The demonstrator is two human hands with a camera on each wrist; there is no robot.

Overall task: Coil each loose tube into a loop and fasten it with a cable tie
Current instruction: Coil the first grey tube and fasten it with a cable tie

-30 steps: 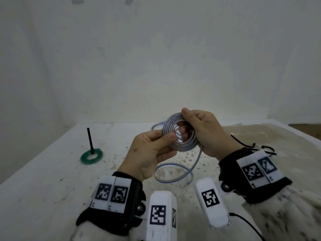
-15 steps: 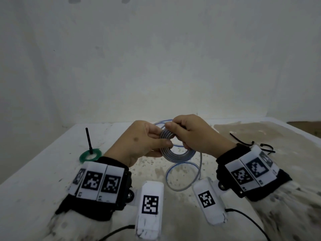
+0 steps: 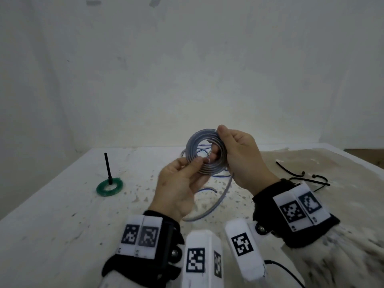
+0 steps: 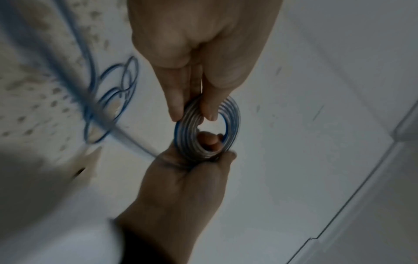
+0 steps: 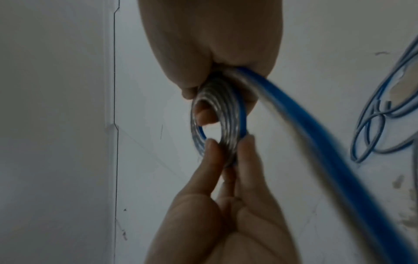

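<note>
Head view: we hold the coil [image 3: 204,155] above the table [image 3: 62,215], our left hand [image 3: 179,188] pinching its near edge, our right hand [image 3: 242,156] gripping its right side; its tail [image 3: 216,204] hangs free.

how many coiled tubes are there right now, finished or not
2. A green coil lies on the table's left, around a black cable tie. A blue-striped coil is held up by both hands, its tail still loose. None seems hidden.
</note>
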